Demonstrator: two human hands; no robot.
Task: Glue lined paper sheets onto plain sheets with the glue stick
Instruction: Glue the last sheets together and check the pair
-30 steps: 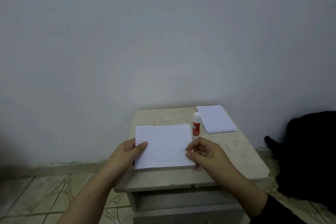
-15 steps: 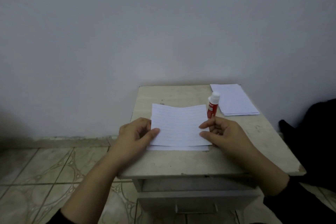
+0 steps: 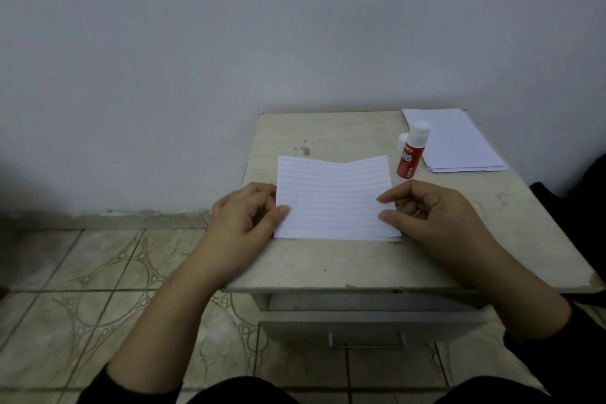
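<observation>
Lined sheet: we saw the lined sheet (image 3: 333, 198) lying near the middle of the counter (image 3: 328, 264), its far edge lifted and bowed into a shallow dip, its near edge down flat.
Plain sheet: a thin white edge of a plain sheet (image 3: 395, 238) showed under the near right corner of the lined sheet; the rest of it was covered.
Left hand: our left hand (image 3: 244, 211) sat at the left edge of the lined sheet, thumb laid on top of the paper and fingers curled at and under its edge, so the grip pinched the sheet.
Right hand: our right hand (image 3: 433, 211) did the same at the right edge, with the thumb and forefinger tips on the paper and the other fingers curled behind; the grip was closed on the lined sheet.
Glue stick: the red glue stick (image 3: 411, 152) stood upright with a white top, just beyond the far right corner of the lined sheet and apart from both hands.
Cap: a small white cap (image 3: 402, 140) showed just behind the glue stick on its left; we could not tell whether they touched.
Paper stack: a stack of white sheets (image 3: 454, 141) lay at the far right corner of the counter, just beside the glue stick.
Counter: it was pale and scuffed, with a dark stain (image 3: 303, 149) beyond the lined sheet and a drawer (image 3: 365, 326) below the front edge.
Floor: patterned tiles (image 3: 98, 289) lay to the left of the counter.
Wall: a plain pale wall (image 3: 229, 43) rose behind the counter.
</observation>
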